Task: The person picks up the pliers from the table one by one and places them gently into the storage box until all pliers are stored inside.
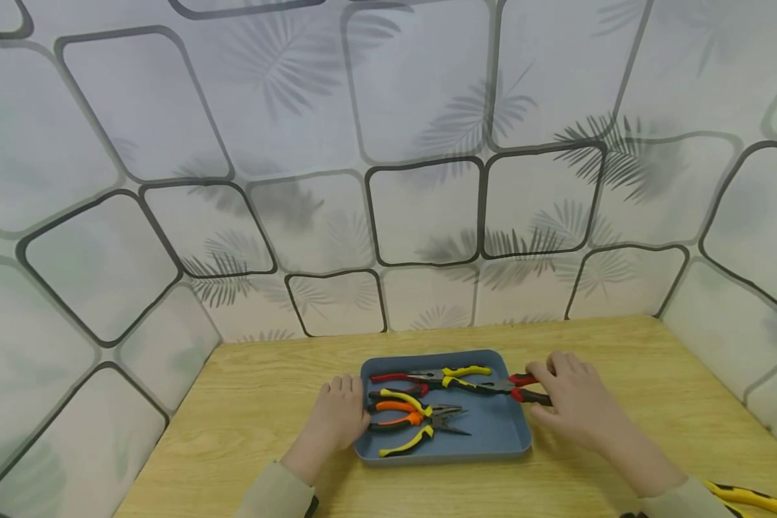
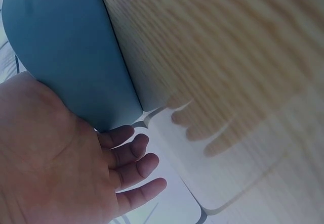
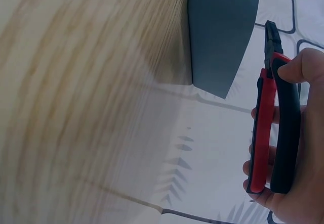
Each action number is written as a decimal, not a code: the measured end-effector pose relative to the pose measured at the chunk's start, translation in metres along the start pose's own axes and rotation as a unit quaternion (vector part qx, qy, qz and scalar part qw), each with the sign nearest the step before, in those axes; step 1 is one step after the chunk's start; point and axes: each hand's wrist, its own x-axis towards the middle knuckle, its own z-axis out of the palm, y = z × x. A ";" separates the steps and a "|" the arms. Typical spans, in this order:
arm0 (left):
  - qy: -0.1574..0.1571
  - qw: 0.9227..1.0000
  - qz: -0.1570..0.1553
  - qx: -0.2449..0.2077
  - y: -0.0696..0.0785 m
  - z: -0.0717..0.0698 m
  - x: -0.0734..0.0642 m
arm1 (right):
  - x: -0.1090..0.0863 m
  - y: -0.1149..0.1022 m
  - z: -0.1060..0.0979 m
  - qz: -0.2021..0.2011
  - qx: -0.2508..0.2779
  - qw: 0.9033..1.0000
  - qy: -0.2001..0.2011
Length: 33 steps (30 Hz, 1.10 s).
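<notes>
A blue-grey tray (image 1: pixel 492 435) on the wooden table holds several pliers. My left hand (image 1: pixel 338 413) is at the tray's left side; in the left wrist view its fingers are loosely bent beside the tray wall (image 2: pixel 71 47), gripping nothing. My right hand (image 1: pixel 576 401) holds red-and-black pliers (image 3: pixel 286 133) by the handles, their nose over the tray's right rim. Inside the tray lie yellow-and-black pliers (image 1: pixel 467 371) at the upper right and red-handled pliers (image 1: pixel 391 377) at the upper left. Orange-and-black pliers (image 1: pixel 395 407) and another yellow-and-black pair (image 1: pixel 408 442) overlap at the lower left.
A yellow-and-black handled tool (image 1: pixel 754 496) shows partly at the lower right, beside my right sleeve. The wooden table (image 1: pixel 252 403) meets a patterned backdrop (image 1: pixel 427 216) at the back and sides.
</notes>
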 end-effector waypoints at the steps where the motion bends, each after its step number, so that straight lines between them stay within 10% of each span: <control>1: 0.000 1.000 0.000 0.000 0.000 0.000 0.000 | 0.000 -0.001 0.000 -0.002 0.002 1.000 0.004; 33: -0.010 1.000 -0.005 0.006 0.000 0.002 0.000 | 0.012 -0.024 0.005 -0.013 0.021 1.000 -0.005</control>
